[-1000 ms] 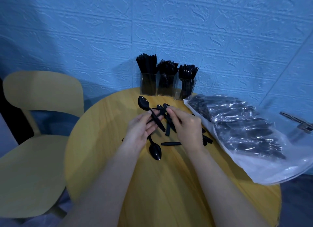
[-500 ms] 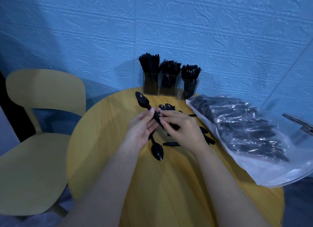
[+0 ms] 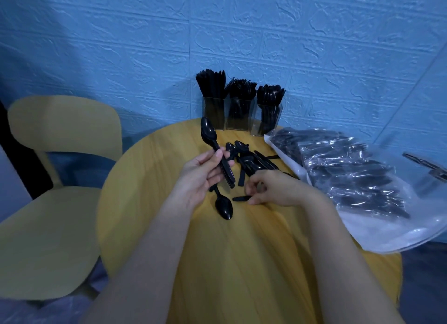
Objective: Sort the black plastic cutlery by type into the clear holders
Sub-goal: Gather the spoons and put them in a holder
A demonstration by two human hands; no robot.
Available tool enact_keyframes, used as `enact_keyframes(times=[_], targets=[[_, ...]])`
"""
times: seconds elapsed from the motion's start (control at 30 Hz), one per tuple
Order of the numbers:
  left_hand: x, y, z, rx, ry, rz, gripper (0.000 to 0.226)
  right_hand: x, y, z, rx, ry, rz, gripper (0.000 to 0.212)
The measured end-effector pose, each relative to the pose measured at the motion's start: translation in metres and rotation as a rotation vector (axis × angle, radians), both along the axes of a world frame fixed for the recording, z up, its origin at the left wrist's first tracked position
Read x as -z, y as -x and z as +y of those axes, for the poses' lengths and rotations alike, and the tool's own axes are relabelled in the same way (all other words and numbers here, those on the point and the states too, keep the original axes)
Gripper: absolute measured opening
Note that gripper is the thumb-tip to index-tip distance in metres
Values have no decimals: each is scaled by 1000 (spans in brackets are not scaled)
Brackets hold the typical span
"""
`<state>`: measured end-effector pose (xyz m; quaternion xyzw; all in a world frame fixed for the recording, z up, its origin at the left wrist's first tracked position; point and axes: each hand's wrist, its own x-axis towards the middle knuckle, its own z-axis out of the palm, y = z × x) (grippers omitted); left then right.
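1. Gathering spoons, head view: left hand grips a small bunch of black spoons by the handles, fingers curled round them, top spoon's bowl pointing up and away toward the holders.
2. Right hand is low on the tabletop, fingers curled and pinching the end of a loose black piece. Only its handle end shows, type unclear.
3. Key relation: that piece lies flat, long axis roughly left-right, its free end pointing toward the left hand. The right hand is already on it, so it is the nearer hand. Likely next step is lifting it and passing it across.
4. Loose spoon lies bowl toward the person, just below the left hand. A loose pile of cutlery sits beyond both hands.
5. Three clear holders stand at the far tabletop edge against the wall: knife holder on the left, fork holder in the middle, spoon holder on the right, all well filled.
6. Clear bag of cutlery lies at right, a yellow chair at left.
7. No brands, labels or readable writing.
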<state>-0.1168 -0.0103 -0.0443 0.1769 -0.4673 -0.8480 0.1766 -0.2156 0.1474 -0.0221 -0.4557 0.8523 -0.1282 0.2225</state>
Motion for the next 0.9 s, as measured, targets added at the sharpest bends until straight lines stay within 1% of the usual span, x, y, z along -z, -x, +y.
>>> enact_keyframes(times=[0.07, 0.13, 0.2, 0.27, 0.33, 0.37, 0.43, 0.5, 0.57, 0.6, 0.67, 0.73, 0.77, 0.9], targets=[[-1, -2, 0, 18, 18, -1, 15, -2, -1, 0, -4, 14, -1, 14], [-1, -4, 1, 27, 30, -2, 15, -6, 0, 4, 48, 107, 26, 16], [-1, -5, 2, 25, 19, -2, 14, -12, 1, 7, 164, 338, 96, 14], [-1, -6, 2, 33, -1, -1, 15, -18, 1, 9, 293, 670, 120, 21], [0, -7, 3, 46, -15, -9, 18, -22, -2, 7, 383, 980, 47, 25], [1, -8, 4, 49, -21, -11, 20, -23, -5, 5, 422, 1087, 2, 22], [1, -7, 5, 45, -36, -12, 22, -23, -11, 1, 512, 1234, -100, 12], [1, -7, 4, 27, -53, -10, 18, -22, -18, -5, 595, 1341, -275, 8], [1, -7, 4, 6, -72, -9, 15, -20, -24, -12, 644, 1402, -463, 7], [1, -6, 5, -2, -83, -6, 15, -18, -27, -16, 664, 1411, -521, 4], [1, -6, 5, -14, -94, 3, 16, -12, -32, -24, 700, 1400, -602, 1], [1, -5, 5, -25, -97, 17, 17, -8, -37, -31, 717, 1345, -665, 2], [1, -5, 5, -33, -104, 27, 18, -6, -39, -34, 715, 1297, -659, 1], [2, -3, 5, -63, -114, 45, 24, 5, -40, -41, 672, 1089, -498, 8]])
